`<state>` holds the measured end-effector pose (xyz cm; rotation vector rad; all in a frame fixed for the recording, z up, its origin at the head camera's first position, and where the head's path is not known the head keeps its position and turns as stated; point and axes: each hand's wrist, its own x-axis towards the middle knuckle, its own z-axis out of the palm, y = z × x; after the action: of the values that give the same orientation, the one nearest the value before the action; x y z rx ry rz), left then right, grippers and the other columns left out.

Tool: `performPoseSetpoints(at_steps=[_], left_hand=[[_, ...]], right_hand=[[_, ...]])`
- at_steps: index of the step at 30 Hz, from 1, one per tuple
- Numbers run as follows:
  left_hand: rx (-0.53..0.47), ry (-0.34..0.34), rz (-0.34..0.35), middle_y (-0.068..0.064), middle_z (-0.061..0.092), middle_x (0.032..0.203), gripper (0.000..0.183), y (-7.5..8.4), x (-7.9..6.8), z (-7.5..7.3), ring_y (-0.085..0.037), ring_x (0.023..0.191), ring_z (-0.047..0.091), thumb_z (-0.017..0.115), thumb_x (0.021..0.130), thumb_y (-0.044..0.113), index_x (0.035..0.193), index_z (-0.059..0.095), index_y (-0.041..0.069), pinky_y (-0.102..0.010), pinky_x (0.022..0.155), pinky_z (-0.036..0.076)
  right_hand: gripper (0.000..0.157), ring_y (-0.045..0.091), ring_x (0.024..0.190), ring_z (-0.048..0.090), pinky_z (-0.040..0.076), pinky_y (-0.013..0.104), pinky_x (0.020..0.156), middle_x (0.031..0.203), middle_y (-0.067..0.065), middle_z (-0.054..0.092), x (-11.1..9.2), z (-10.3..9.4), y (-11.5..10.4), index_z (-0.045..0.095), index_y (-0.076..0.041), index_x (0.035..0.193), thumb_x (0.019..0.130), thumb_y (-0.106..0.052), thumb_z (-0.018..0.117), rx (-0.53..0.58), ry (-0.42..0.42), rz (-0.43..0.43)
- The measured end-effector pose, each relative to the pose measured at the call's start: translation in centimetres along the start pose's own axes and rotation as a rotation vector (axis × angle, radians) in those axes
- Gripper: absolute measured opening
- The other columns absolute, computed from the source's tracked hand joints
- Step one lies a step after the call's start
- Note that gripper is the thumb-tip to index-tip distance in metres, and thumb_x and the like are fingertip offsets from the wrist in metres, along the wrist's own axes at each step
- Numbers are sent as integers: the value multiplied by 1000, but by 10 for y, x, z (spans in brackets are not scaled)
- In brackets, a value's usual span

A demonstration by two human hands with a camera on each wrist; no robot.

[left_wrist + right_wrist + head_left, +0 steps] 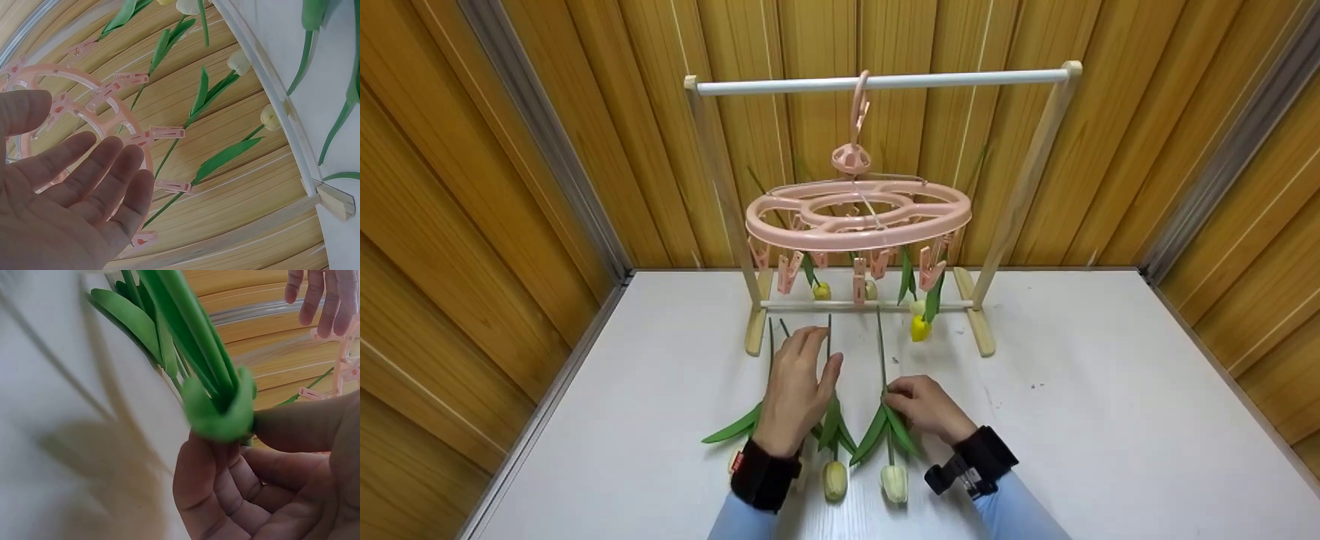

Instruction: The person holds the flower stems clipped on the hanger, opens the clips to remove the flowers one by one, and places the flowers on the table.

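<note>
My right hand (926,406) pinches a white tulip (894,484) by its stem where the leaves branch off; the bloom points toward me and the stem toward the rack. In the right wrist view, thumb and fingertips meet around the base of its green leaves (219,413). My left hand (795,394) hovers over other tulips with loosely spread fingers, holding nothing; its palm shows bare in the left wrist view. Beside it lies a pale yellow tulip (835,481). Another tulip's leaf (733,426) sticks out from under the left hand, its bloom mostly hidden.
Ahead, a pink round clip hanger (859,240) hangs from the white bar (960,78) of a wooden rack. Several pink clothespins (859,281) dangle from it, some gripping tulips head down, among them a bright yellow tulip (920,328). Wood-patterned panels (1110,150) enclose the white table (1080,420).
</note>
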<state>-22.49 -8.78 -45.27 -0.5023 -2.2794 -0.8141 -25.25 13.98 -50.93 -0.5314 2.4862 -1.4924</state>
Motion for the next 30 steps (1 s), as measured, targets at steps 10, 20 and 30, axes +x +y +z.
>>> performPoseSetpoints(at_steps=[10,20,30], left_hand=[[34,1,3,-18,67,116,30,-4,-2,6,-35,107,65,73,96,13,120,68,-3,-51,92,52],[64,-37,-19,-19,68,115,31,-7,-4,10,-37,104,66,73,96,16,120,69,-3,-54,90,52],[110,-53,-27,-20,69,112,30,-12,-7,16,-38,100,66,75,94,15,117,70,-4,-54,85,53]], right_hand=[[18,10,59,53,44,22,54,79,2,65,6,1,0,71,7,96,99,-7,61,-10,-8,14],[16,9,59,52,45,25,55,82,6,67,13,3,1,72,7,94,98,-5,63,-62,12,29],[16,11,65,53,46,26,60,85,10,70,17,3,3,73,8,97,98,-6,64,-103,-3,37]])
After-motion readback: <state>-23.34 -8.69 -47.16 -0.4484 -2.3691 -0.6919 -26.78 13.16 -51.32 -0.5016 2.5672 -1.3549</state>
